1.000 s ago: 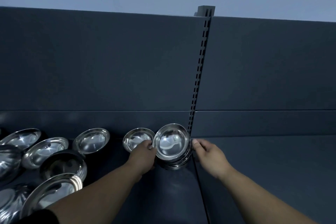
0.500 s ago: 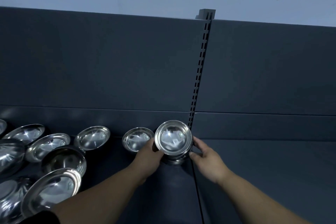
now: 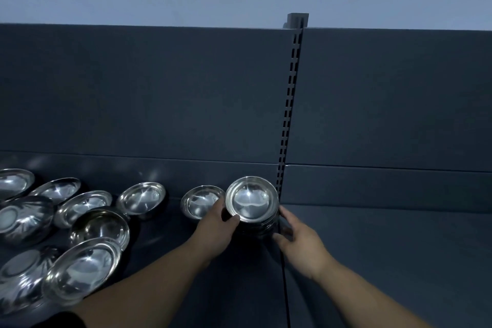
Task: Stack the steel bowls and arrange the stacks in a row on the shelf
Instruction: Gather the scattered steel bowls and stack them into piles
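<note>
Dark grey shelf (image 3: pixel 372 247) under a pale wall fills my head view. The left grip (image 3: pixel 215 224) holds the stack of steel bowls (image 3: pixel 251 200) from its left side, thumb at the top rim. The right grip (image 3: pixel 298 242) curls round the stack's right side and base. The stack is at the shelf seam, below the slotted upright (image 3: pixel 288 114); a single bowl (image 3: pixel 198 201) sits just beside it, loose bowls (image 3: pixel 90 226) further left. A second ago the right grip only touched with fingertips; now it wraps the stack, which is almost where it was.
</note>
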